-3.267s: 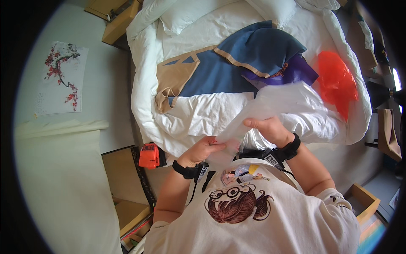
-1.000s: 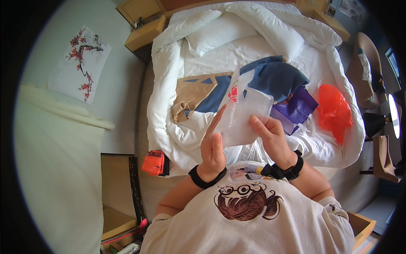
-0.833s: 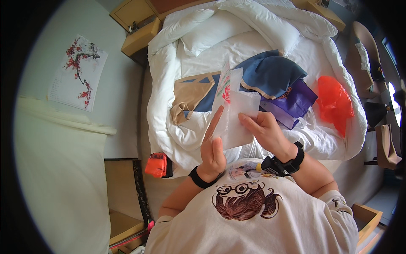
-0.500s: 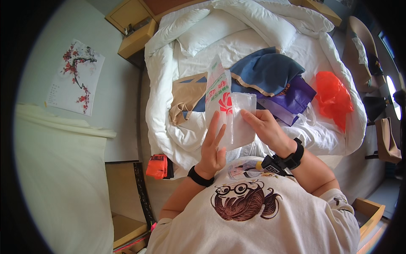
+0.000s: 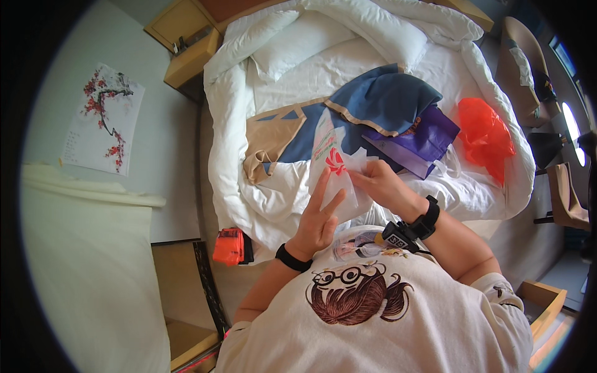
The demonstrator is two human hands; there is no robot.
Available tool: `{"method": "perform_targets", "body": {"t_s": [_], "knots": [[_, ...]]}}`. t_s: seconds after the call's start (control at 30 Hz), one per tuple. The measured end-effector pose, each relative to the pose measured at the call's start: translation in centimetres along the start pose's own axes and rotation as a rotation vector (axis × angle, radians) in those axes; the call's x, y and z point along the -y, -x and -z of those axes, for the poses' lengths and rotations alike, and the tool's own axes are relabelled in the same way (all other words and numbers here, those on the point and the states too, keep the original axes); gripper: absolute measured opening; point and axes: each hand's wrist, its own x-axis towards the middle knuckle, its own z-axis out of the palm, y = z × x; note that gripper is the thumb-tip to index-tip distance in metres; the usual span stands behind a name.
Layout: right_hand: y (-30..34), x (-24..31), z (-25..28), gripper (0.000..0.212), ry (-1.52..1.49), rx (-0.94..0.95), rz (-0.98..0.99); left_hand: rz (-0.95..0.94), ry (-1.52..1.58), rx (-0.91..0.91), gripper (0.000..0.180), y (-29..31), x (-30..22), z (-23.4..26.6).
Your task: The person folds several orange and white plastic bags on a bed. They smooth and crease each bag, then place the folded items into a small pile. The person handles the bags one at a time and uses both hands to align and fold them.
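Note:
In front of my chest, a thin white translucent plastic bag (image 5: pixel 328 140) with red and green print is held up, folded lengthwise and creased. My right hand (image 5: pixel 388 188) pinches its right side between thumb and fingers, and the plastic bunches there. On the bag's lower left edge is my left hand (image 5: pixel 315 222), two fingers stretched along the plastic and the others curled; part of its grip is hidden. Beyond the bag, a blue apron-like cloth with tan trim (image 5: pixel 382 99) lies spread on the bed, its tan part (image 5: pixel 273 138) to the left.
A purple bag (image 5: pixel 420 146) lies partly under the blue cloth, with a red plastic bag (image 5: pixel 482 140) to its right. White bedding (image 5: pixel 236 130) surrounds them. An orange-red folded packet (image 5: pixel 229 247) sits by the bed's near left corner. An open drawer (image 5: pixel 541 304) is at lower right.
My right hand has drawn in toward the left, gathering the bag's right side, which lay flat before. The bag is narrower and more crumpled. My left hand stays about where it was.

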Motion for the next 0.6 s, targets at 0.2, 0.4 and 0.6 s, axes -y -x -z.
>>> {"method": "perform_targets", "body": {"t_s": [0.2,0.4,0.6], "knots": [[-3.3,-9.5,0.0,0.037,0.091,-0.016,-0.086,0.187,-0.114,0.011,0.069,6.5,5.4,-3.0],[-5.8,-24.3,-2.6,0.043,0.288,0.103,-0.417,0.957,0.129,-0.258,0.085,16.3,10.4,-10.6],[-4.4,-28.3,-3.8,0.043,0.453,0.128,-0.424,1.031,0.228,-0.34,0.095,15.8,11.2,-11.3]]}}
